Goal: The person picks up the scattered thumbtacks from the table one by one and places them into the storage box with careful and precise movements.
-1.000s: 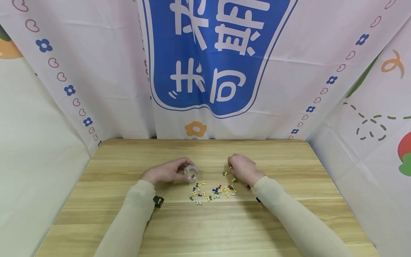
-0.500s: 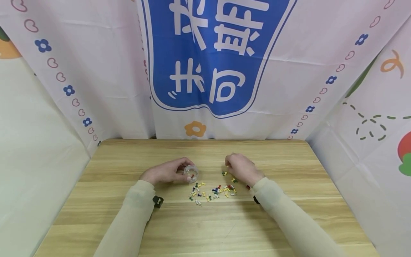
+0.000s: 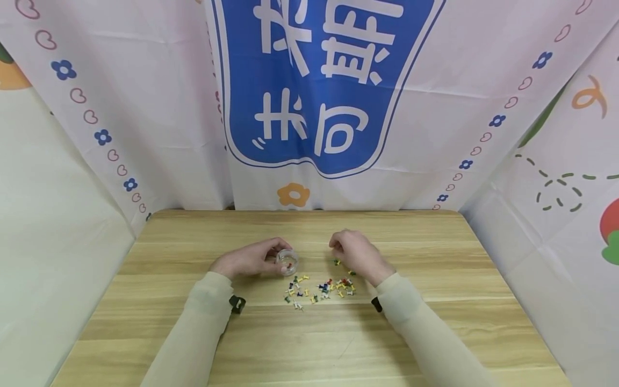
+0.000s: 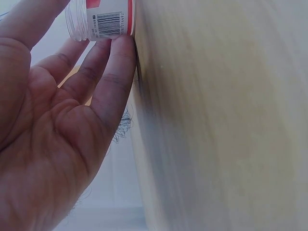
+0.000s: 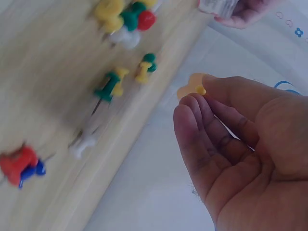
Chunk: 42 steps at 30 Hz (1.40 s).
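My left hand holds a small clear plastic jar upright on the table, thumb on the near side and fingers behind. A red push pin lies inside it. In the left wrist view, the jar's label shows a barcode. To the right, my right hand is raised slightly above the tabletop. Between its thumb and fingertips it pinches a yellow push pin, mostly hidden by the fingers. Loose push pins in several colours, among them a green push pin and a red push pin, lie near that hand.
Scattered push pins spread across the wooden table in front of both hands. Behind the table's far edge hangs a white printed curtain, with more cloth at both sides.
My right hand has moved left toward the jar, with the yellow push pin in its fingers. My left hand and the jar have stayed in place.
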Each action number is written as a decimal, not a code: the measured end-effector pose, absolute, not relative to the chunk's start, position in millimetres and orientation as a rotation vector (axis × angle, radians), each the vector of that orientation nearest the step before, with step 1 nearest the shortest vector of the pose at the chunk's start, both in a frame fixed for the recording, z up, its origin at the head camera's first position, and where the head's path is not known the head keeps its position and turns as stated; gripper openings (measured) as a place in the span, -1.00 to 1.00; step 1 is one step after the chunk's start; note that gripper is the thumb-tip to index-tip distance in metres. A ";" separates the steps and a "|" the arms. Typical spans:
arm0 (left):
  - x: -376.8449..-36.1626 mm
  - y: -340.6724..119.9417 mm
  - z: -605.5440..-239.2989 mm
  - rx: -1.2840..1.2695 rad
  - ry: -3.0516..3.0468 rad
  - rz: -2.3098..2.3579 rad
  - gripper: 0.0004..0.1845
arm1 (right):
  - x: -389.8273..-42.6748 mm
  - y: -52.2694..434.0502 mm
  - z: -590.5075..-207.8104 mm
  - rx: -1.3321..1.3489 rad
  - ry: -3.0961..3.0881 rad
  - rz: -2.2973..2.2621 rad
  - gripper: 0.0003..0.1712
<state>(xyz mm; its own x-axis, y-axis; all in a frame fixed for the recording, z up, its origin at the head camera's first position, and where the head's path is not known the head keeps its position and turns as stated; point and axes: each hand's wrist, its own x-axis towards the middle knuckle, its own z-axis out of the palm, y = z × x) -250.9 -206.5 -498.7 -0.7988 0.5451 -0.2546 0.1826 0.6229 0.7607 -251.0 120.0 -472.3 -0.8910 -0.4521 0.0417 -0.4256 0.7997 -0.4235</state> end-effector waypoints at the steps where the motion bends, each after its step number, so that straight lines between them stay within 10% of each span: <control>1: -250.9 -206.5 -498.9 0.573 2.380 1.041 -0.44 | -250.1 118.1 -472.1 -0.713 2.921 -0.678 -0.81; 42: -253.1 -209.1 -502.1 0.617 2.329 1.109 -0.42 | -229.3 41.9 -473.2 -0.860 2.837 -0.764 -0.80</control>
<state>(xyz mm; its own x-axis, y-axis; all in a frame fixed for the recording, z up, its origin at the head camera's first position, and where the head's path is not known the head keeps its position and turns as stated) -253.1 -209.1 -502.1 -0.7809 0.5811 -0.2293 0.1882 0.5688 0.8006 -229.3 41.9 -473.2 -0.8390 -0.5402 0.0653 -0.4999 0.7180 -0.4842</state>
